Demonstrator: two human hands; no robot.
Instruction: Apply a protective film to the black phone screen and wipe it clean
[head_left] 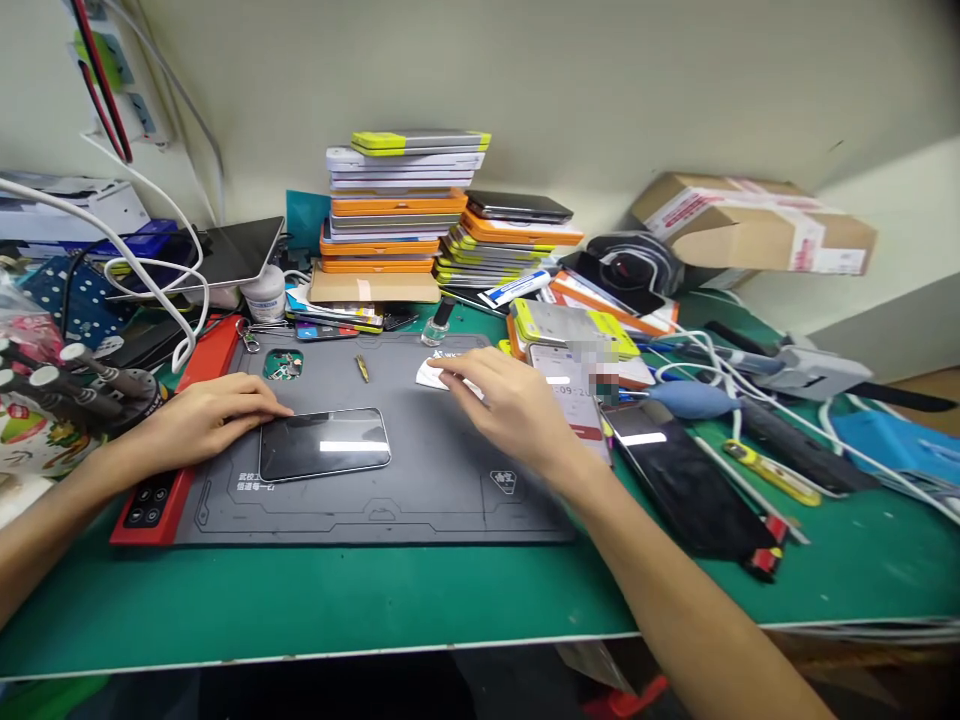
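Black phone, grey mat, green table.

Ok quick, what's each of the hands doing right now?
Left hand: open, fingertips touching the phone, holding nothing.
Right hand: fingers on white wipe; grip cannot be told.

Left grip: bare, wearing no glove, ring or watch; nails are showing short and plain.
Right grip: bare too, carrying no ring, strap or glove.
Left forearm: showing uncovered, entering the view from 8 o'clock, no sleeve reaching it.
Right forearm: showing uncovered, entering from 5 o'clock, slightly blurred, no sleeve or band in view.
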